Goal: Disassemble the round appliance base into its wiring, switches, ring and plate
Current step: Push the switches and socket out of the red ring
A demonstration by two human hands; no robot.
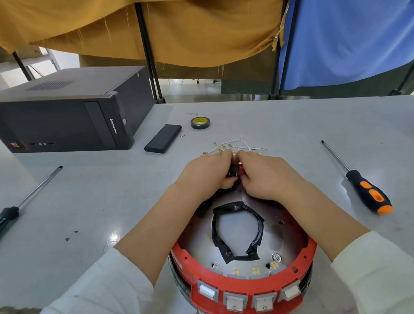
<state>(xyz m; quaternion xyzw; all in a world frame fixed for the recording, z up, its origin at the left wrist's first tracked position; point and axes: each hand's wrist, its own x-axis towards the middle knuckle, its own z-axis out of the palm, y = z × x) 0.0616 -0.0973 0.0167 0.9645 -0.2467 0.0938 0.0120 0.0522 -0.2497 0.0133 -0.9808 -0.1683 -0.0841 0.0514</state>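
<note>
1. The round appliance base (242, 270) is sitting upside down at the near tabletop (106, 200) edge, switches (248, 301) facing the person, probably so the red ring (310, 252) and metal plate (198, 229) are lying open.
2. Both hands are meeting at the far rim: the left hand (206, 169) and right hand (266, 176) are pinching a small black part (235, 170), likely prying it free.
3. Loose white wiring (237, 145) is lying just beyond.
4. An orange-handled screwdriver (364, 186) and a green-handled screwdriver (14, 211) are lying at either side, within reach.
</note>
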